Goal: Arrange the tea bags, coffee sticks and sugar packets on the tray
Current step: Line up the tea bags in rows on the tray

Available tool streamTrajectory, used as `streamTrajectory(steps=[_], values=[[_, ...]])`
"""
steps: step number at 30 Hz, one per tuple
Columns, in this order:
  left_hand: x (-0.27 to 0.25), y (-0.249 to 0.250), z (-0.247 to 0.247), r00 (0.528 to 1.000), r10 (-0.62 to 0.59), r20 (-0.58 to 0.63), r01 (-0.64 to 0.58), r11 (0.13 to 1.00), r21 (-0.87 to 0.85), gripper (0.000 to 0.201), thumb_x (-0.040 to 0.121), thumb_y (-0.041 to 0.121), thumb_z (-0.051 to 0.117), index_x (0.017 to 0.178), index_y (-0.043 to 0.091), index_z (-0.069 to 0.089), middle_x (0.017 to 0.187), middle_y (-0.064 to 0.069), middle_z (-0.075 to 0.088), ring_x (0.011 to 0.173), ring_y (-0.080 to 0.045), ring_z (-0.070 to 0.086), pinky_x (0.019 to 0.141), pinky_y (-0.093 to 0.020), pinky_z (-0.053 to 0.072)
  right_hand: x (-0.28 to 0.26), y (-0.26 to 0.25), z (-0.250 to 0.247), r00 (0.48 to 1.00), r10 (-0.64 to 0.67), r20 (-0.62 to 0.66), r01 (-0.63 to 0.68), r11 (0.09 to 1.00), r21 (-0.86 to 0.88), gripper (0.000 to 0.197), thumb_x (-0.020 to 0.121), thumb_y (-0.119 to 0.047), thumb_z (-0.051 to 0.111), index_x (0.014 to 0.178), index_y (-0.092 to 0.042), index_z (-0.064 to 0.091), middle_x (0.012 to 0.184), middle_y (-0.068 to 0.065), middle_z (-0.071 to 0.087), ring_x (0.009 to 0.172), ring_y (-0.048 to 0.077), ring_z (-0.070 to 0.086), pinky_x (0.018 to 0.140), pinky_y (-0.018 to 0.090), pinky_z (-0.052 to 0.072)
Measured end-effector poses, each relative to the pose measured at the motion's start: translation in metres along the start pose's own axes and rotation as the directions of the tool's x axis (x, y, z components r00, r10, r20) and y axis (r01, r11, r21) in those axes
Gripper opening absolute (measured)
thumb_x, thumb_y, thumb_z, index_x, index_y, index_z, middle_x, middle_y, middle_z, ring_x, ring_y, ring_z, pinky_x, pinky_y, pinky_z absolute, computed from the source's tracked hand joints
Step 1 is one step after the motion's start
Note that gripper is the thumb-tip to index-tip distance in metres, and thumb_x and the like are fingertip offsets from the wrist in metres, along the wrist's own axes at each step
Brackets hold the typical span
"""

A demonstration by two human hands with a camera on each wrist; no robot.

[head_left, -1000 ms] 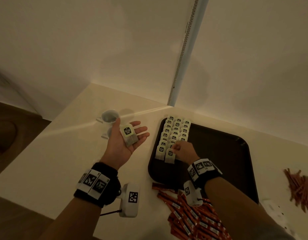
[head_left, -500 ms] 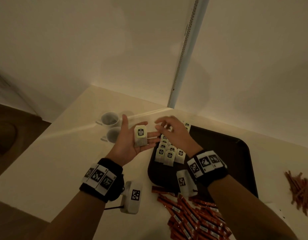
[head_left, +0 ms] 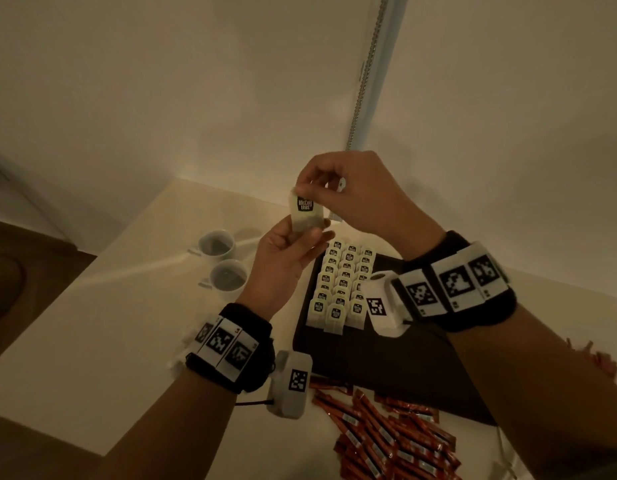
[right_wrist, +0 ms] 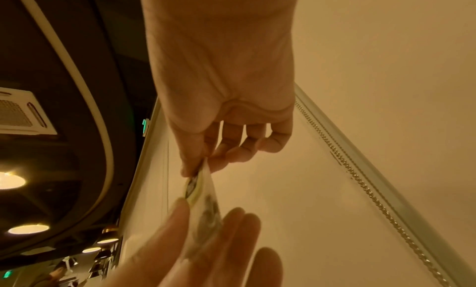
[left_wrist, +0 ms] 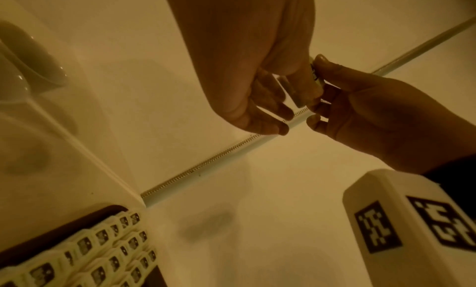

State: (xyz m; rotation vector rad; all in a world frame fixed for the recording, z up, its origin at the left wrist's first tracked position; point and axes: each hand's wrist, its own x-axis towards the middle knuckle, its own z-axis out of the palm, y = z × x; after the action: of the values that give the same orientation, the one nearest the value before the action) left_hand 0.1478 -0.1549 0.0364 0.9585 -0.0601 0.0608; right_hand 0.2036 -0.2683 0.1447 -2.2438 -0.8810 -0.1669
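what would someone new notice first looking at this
Both hands meet above the counter on one tea bag: the right hand pinches its top, the left hand holds its lower end. Below, three neat rows of tea bags fill the dark tray's far-left corner, and red coffee sticks lie scattered at the near edge.

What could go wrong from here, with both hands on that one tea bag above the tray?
1. The right hand pinches only the top edge of the tea bag; it may slip as the left hand releases.
2. Setting it down could topple the tightly packed tea bag rows on the tray.
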Motion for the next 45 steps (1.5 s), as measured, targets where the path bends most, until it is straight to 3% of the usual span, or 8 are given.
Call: streamTrajectory(steps=[5,8,16,21,31,36,39,45], values=[[-0.002,0.001,0.014,0.998,-0.043,0.038,0.046,0.997,-0.06,0.021,0.081,0.016,0.057,0.088,0.022,0.076,0.093,0.0,0.073,0.091,-0.017,0.069,0.078,-0.023,0.054,0.0,-0.007,-0.008,0.999,-0.008,-0.032,0.004,0.993,-0.119,0.011,0.083,-0.03,0.068,0.083,-0.02,0.073,0.064,-0.016,0.056,0.058,-0.011,0.051,0.057,0.005,0.036],[-0.005,-0.001,0.018,0.994,-0.08,0.071,0.085,0.994,-0.065,0.023,0.08,0.017,0.055,0.084,0.023,0.078,0.091,0.001,0.073,0.089,-0.015,0.069,0.078,-0.022,0.055,-0.002,-0.006,-0.009,1.0,0.011,-0.018,-0.014,0.987,-0.161,0.013,0.082,-0.031,0.068,0.082,-0.019,0.073,0.065,-0.014,0.058,0.055,-0.007,0.052,0.056,0.005,0.036],[-0.008,-0.006,0.017,0.996,-0.084,0.031,0.086,0.991,-0.103,0.016,0.076,0.021,0.062,0.08,0.022,0.077,0.094,0.002,0.073,0.089,-0.014,0.069,0.078,-0.022,0.055,-0.012,0.001,-0.012,0.997,0.065,-0.028,-0.066,0.997,-0.031,0.009,0.081,-0.027,0.071,0.081,-0.018,0.073,0.065,-0.017,0.058,0.062,-0.009,0.052,0.061,0.006,0.039],[-0.007,-0.008,0.015,0.998,-0.05,-0.039,0.048,0.997,-0.059,0.018,0.079,0.018,0.059,0.095,0.013,0.067,0.091,0.001,0.073,0.088,-0.014,0.068,0.076,-0.022,0.054,-0.018,0.006,-0.014,0.994,0.102,-0.026,-0.099,0.989,0.109,0.001,0.081,-0.02,0.072,0.08,-0.019,0.072,0.066,-0.017,0.061,0.06,-0.01,0.054,0.061,0.005,0.039],[-0.01,-0.014,0.012,0.996,-0.013,-0.083,0.016,0.999,0.038,0.014,0.087,0.009,0.055,0.098,0.008,0.064,0.084,0.001,0.074,0.083,-0.011,0.069,0.073,-0.02,0.054,-0.023,0.017,-0.01,0.983,0.181,-0.001,-0.177,0.959,0.22,0.003,0.081,-0.022,0.072,0.081,-0.018,0.071,0.065,-0.012,0.062,0.054,-0.002,0.055,0.051,0.01,0.043],[-0.021,-0.009,-0.012,0.987,-0.103,-0.121,0.121,0.981,0.149,0.042,0.075,0.023,0.065,0.116,0.017,0.058,0.102,-0.001,0.073,0.101,-0.019,0.067,0.084,-0.028,0.054,-0.051,0.047,-0.003,0.966,0.259,0.016,-0.258,0.951,0.17,0.008,0.083,-0.022,0.069,0.088,-0.015,0.071,0.076,-0.005,0.067,0.059,-0.002,0.056,0.055,0.009,0.045],[-0.04,-0.006,-0.046,0.979,-0.138,-0.152,0.184,0.917,0.353,0.025,0.089,0.019,0.059,0.113,0.014,0.062,0.105,-0.005,0.072,0.1,-0.024,0.068,0.085,-0.031,0.053,-0.081,0.081,0.012,0.912,0.386,0.14,-0.395,0.917,0.049,0.009,0.087,-0.022,0.064,0.093,-0.016,0.068,0.083,-0.007,0.064,0.063,-0.005,0.055,0.06,0.007,0.044],[-0.098,-0.01,-0.114,0.919,-0.143,-0.367,0.321,0.811,0.489,0.014,0.093,0.007,0.055,0.102,0.006,0.066,0.092,-0.011,0.072,0.078,-0.021,0.066,0.077,-0.03,0.05,-0.14,0.147,0.062,0.662,0.589,0.464,-0.595,0.789,-0.153,0.018,0.093,-0.016,0.054,0.11,-0.011,0.06,0.106,0.003,0.063,0.083,0.01,0.059,0.066,0.015,0.047]])
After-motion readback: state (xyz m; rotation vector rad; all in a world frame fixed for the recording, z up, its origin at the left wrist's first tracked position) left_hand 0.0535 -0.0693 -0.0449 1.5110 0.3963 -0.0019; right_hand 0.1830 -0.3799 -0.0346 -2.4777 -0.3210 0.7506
